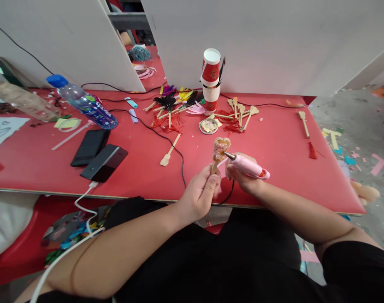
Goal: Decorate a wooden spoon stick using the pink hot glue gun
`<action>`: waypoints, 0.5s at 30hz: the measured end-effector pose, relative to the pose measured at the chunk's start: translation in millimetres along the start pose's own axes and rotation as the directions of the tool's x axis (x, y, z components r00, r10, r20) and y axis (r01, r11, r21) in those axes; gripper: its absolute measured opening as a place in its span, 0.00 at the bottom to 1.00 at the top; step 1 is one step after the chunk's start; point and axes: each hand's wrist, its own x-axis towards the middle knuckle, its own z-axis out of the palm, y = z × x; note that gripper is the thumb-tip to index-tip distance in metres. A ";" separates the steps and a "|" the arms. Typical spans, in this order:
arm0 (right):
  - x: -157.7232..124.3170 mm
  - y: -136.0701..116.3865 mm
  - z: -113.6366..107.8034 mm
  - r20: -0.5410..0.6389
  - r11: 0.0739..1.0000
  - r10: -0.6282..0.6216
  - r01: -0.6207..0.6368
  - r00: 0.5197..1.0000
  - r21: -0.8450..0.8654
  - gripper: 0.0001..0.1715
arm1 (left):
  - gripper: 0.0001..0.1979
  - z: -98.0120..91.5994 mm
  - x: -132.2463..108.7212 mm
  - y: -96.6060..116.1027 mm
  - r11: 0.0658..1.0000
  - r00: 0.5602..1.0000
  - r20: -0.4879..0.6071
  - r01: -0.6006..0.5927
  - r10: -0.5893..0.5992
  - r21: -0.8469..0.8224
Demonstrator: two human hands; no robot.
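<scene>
My left hand [202, 191] pinches the wooden handle of a small stick ornament [221, 148], held upright above the table. Its flat shaped head is coated with something glossy and amber. In my right hand [242, 176] is a pink glue gun [247, 165], its metal nozzle touching or nearly touching the right edge of that head. Straight beyond my hands sits a small round dish [208, 125] with pale bits in it. A similar wooden stick [170, 150] lies to the left of my hands.
On the red table [141, 168], feathered sticks [168, 103] and bare wooden sticks [240, 111] lie around stacked paper cups [211, 75]. A blue-capped bottle [84, 103], a phone [91, 147] and a dark power bank [105, 163] are left. Black cables cross the surface; white panels [258, 42] stand behind.
</scene>
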 end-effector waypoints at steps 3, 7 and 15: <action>0.2 2.6 1.5 -0.005 1.000 0.001 -0.001 1.000 0.026 0.33 | 0.18 2.7 -0.1 -0.9 1.000 1.000 0.000 -0.021 0.021 -0.008; 1.3 3.5 3.9 -0.016 1.000 -0.014 0.014 1.000 0.023 0.35 | 0.19 6.5 0.0 1.4 0.999 0.999 0.003 -0.042 0.042 -0.020; 1.3 -9.5 0.4 0.023 0.997 0.071 -0.071 0.997 -0.022 0.38 | 0.18 4.3 3.2 11.8 0.996 0.998 0.019 -0.067 0.066 0.051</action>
